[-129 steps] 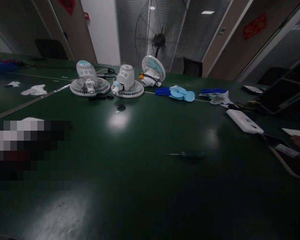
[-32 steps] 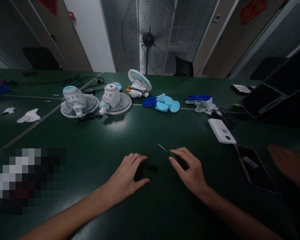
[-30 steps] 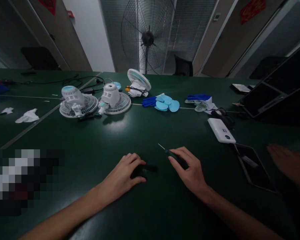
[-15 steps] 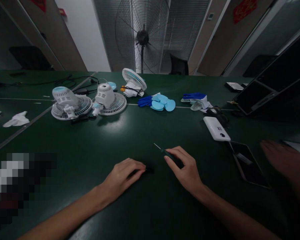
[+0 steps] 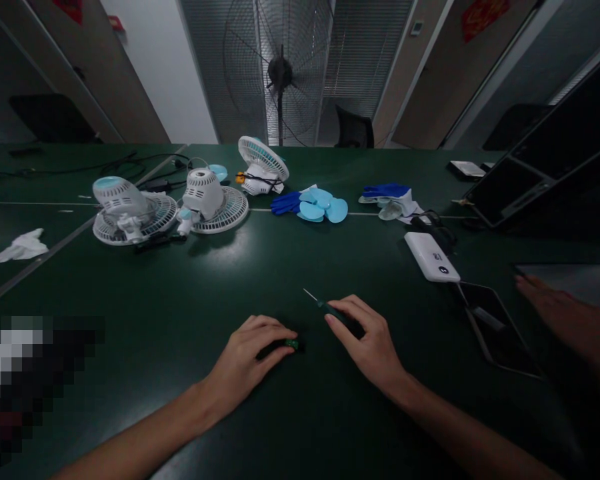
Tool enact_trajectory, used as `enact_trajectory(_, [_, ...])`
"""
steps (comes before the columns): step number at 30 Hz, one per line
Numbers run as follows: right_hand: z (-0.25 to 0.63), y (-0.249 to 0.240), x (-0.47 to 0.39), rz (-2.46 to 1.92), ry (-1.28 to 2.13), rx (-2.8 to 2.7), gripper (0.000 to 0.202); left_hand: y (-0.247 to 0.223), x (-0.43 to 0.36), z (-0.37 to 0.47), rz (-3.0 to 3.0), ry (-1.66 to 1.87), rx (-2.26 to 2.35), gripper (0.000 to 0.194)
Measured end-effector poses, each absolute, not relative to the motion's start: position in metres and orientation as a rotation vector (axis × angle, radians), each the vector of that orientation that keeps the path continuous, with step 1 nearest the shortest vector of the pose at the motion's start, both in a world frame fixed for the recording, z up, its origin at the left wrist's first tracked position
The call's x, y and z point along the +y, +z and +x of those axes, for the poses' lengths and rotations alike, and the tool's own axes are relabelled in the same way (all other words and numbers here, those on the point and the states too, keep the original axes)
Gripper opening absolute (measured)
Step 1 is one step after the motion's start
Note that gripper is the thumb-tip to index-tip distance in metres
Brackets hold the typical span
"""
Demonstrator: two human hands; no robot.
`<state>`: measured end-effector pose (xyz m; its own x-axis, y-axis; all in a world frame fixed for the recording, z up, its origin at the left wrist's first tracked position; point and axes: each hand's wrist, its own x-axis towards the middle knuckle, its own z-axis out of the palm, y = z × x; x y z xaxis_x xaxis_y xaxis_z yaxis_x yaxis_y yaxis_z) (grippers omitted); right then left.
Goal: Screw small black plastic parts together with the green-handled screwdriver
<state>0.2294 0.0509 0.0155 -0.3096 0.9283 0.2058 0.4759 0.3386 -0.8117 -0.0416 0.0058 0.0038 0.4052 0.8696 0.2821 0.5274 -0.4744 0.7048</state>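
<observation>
My left hand (image 5: 257,347) pinches a small dark green piece (image 5: 292,344) between thumb and fingers, low over the table. What the piece is, I cannot make out; part of it looks like a little circuit board. My right hand (image 5: 363,330) is wrapped round the dark handle of a screwdriver (image 5: 320,305). Its thin metal shaft points up and left, away from me, and its tip is apart from the green piece. The two hands are a short way from each other above the dark green table (image 5: 260,273).
Small white fans (image 5: 205,200) stand at the back left. Light blue fan blades (image 5: 323,205) lie by blue gloves (image 5: 387,193). A white power bank (image 5: 433,258) and a phone (image 5: 495,327) are at right, near another person's hand (image 5: 555,303). White cloth (image 5: 23,247) lies left.
My left fingers have parted a little, and the green piece between them shows more. The other person's hand now holds up a flat, pale-faced thing at the right. My view has shifted slightly.
</observation>
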Motion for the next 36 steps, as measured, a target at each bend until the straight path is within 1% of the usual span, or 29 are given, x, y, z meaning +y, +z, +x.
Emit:
enact_trajectory(7, [0.23, 0.014, 0.051, -1.227, 0.883, -1.923, 0.021, 0.001, 0.008, -0.04, 2.153, 0.835, 1.196, 0.025])
enact_trajectory(12, [0.229, 0.013, 0.051, -1.224, 0.887, -1.939, 0.021, 0.002, 0.007, -0.039, 2.178, 0.748, 1.214, 0.034])
enact_trajectory(16, [0.229, 0.012, 0.051, -1.204, 0.86, -1.975, 0.024, 0.003, 0.019, -0.054, 2.225, 0.7, 1.27, 0.02])
enact_trajectory(18, [0.229, 0.011, 0.05, -1.19, 0.835, -2.045, 0.028, 0.004, 0.03, -0.067, 2.208, 0.695, 1.351, 0.017])
enact_trajectory(21, [0.227, 0.01, 0.049, -1.167, 0.798, -2.162, 0.031, 0.006, 0.042, -0.083, 2.15, 0.688, 1.41, 0.016])
enact_trajectory(25, [0.223, 0.011, 0.049, -1.137, 0.76, -2.242, 0.034, 0.008, 0.043, -0.085, 2.156, 0.635, 1.334, 0.016])
enact_trajectory(36, [0.217, 0.01, 0.047, -1.005, 0.676, -2.34, 0.033, 0.006, 0.038, -0.081, 2.18, 0.581, 1.273, 0.015])
